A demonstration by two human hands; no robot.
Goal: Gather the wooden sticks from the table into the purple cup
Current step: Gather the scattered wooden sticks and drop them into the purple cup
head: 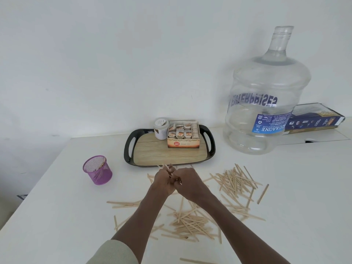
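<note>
Hands: the left hand [164, 181] and the right hand [187, 182] are pressed together above the middle of the white desk [66, 216], just this side of the tray.
Grip: both are clenched around a small bundle of thin pale wooden sticks [168, 171]; a few stick ends poke out above the knuckles. How many are held cannot be told.
Bundle axis: the held sticks run near to far, tilted a little leftward at the far end.
Purple cup: the round purple wire-mesh cup [97, 170] stands upright to the left of the hands, slightly farther away, and apart from them. A few sticks already lean inside it.
Nearer hand: the left hand is on the cup's side, so it looks better placed to carry the bundle over.
Coming move, as I judge it: shift left and tip the bundle upright so it drops end-first through the open mouth.
Loose sticks: a scattered heap of flat wooden sticks [235, 180] lies right of the hands, and a second heap of flat wooden sticks [190, 223] lies nearer, under the forearms.
Behind: a black-rimmed tray with a wood-grain floor [152, 151].
</note>
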